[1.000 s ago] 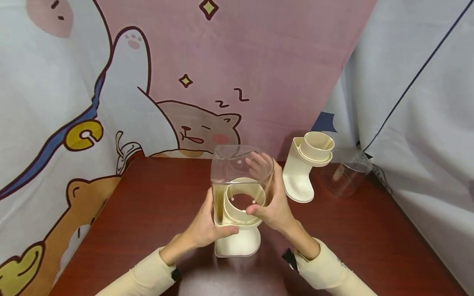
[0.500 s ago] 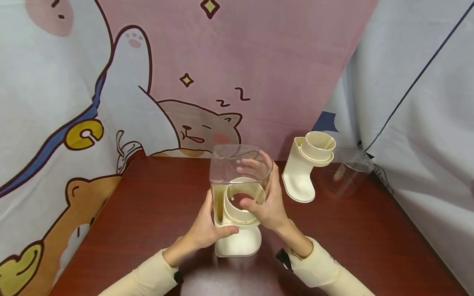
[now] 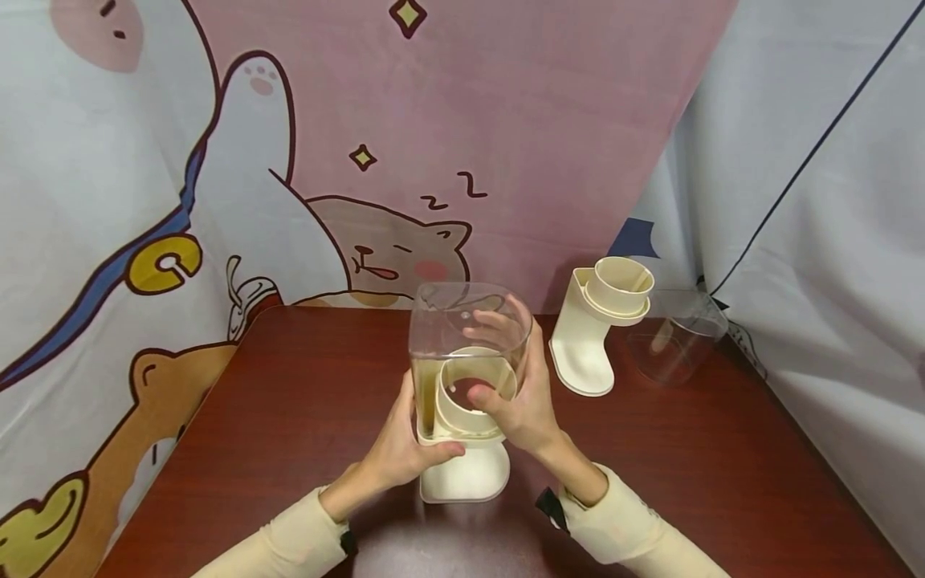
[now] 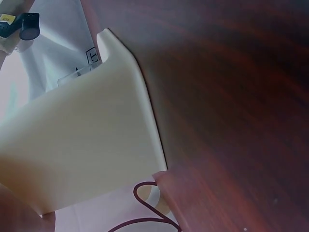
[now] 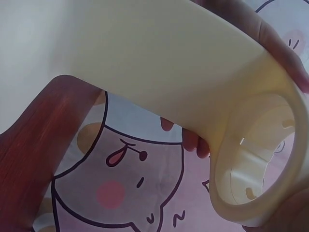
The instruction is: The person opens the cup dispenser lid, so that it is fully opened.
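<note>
A cream plastic stand (image 3: pixel 466 478) with a round collar stands upright on its foot near the table's middle. Over its top sits a clear plastic container (image 3: pixel 462 321), around the collar. My left hand (image 3: pixel 393 449) grips the stand just below the collar from the left, thumb across the front. Around the container's right side curves my right hand (image 3: pixel 531 401), thumb in front and fingers behind the clear wall. The left wrist view shows the stand's foot (image 4: pixel 96 130) on the wood; the right wrist view shows the collar's underside (image 5: pixel 256 150) with fingertips behind the stand.
A second cream stand (image 3: pixel 581 345) is upright at the back right of the dark red table (image 3: pixel 303 385). Beside it lies another clear container (image 3: pixel 675 349), near the hanging cloth (image 3: pixel 817 265). A patterned cloth (image 3: pixel 535 144) hangs behind the table.
My right hand has shifted slightly left around the container, its thumb now further over the collar. The left hand, stand and container look unmoved.
</note>
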`<state>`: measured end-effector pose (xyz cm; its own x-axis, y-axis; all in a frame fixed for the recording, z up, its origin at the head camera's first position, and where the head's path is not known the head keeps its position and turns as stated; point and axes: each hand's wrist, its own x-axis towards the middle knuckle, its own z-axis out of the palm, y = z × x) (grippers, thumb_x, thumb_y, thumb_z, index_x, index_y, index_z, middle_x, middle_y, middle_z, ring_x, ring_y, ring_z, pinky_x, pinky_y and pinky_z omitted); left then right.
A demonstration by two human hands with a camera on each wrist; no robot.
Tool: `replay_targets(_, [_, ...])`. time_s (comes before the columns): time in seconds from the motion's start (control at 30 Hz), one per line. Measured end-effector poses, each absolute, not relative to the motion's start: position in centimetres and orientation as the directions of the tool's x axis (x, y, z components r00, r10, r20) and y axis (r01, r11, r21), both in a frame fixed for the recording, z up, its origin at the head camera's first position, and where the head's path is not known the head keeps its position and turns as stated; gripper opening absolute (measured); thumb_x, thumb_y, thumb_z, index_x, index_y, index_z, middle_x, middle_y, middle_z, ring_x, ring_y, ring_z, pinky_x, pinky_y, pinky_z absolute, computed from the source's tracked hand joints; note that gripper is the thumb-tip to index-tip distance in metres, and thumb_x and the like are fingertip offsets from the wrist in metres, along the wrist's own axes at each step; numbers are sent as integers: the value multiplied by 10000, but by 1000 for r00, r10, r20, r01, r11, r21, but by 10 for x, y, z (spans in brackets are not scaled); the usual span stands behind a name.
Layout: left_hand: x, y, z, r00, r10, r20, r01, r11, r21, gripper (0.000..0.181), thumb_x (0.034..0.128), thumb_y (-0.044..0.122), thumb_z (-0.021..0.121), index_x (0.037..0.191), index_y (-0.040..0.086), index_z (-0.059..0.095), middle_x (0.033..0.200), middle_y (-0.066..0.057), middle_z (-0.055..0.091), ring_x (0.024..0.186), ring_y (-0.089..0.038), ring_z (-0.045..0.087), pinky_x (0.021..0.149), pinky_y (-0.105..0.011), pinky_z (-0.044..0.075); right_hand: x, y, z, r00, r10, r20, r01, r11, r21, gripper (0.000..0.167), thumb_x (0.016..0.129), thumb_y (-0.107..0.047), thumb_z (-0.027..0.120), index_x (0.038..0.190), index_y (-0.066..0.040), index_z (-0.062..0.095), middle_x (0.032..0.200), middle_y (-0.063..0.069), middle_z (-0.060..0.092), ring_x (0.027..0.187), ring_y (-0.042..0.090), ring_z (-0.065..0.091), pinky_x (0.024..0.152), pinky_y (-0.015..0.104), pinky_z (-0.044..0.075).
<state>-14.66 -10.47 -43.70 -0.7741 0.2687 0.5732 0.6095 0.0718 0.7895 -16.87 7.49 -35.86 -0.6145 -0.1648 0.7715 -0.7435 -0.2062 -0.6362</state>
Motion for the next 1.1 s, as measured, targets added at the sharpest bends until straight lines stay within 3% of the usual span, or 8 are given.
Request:
replay_targets(0.17, [-146, -105, -437, -774, 267, 574, 613, 92, 785, 1044, 751, 622, 785, 1537, 194, 248, 1418, -90, 504, 1256, -160, 515, 1064, -237, 402, -170, 73, -360, -584, -139, 800, -773, -206, -601, 1060, 835, -531, 757, 1500, 75, 197, 1352, 234, 537, 1178, 277, 632, 1024, 354, 499])
replay_targets(0.43, [-148, -105, -435, -780, 278, 561, 608, 121, 785, 1057, 733, 668, 769, 1524, 181, 263, 1386, -79, 516, 1238, -174, 525, 1046, -259, 423, -174, 73, -362, -464, -101, 880, -826, -308, -471, 1104, 811, -460, 806, 1482, 129, 157, 1366, 247, 512, 1209, 274, 602, 1030, 409, 500])
replay_targets(0.67, [-147, -106, -437, -787, 272, 554, 597, 107, 795, 1100, 725, 670, 774, 1550, 204, 216, 1365, -75, 520, 1216, -175, 525, 1042, -251, 411, -175, 72, -363, -509, -137, 850, -794, -305, -525, 1093, 825, -481, 787, 1484, 118, 154, 1361, 261, 507, 1203, 316, 607, 1029, 389, 499])
replay_targets(0.9, [-148, -106, -436, -773, 285, 567, 611, 88, 787, 1171, 729, 653, 782, 1587, 189, 135, 1464, -77, 460, 1264, -173, 491, 1072, -245, 388, -176, 74, -363, -555, -100, 826, -792, -240, -562, 1062, 844, -531, 748, 1487, 103, 188, 1349, 172, 564, 1156, 296, 643, 1001, 388, 507])
replay_targets(1.1, [-148, -105, -436, -767, 287, 574, 616, 81, 783, 1163, 736, 639, 785, 1585, 180, 137, 1464, -79, 464, 1267, -169, 489, 1073, -246, 388, -176, 74, -363, -565, -98, 819, -785, -240, -571, 1121, 839, -544, 748, 1459, 167, 141, 1347, 183, 570, 1152, 301, 647, 997, 391, 502])
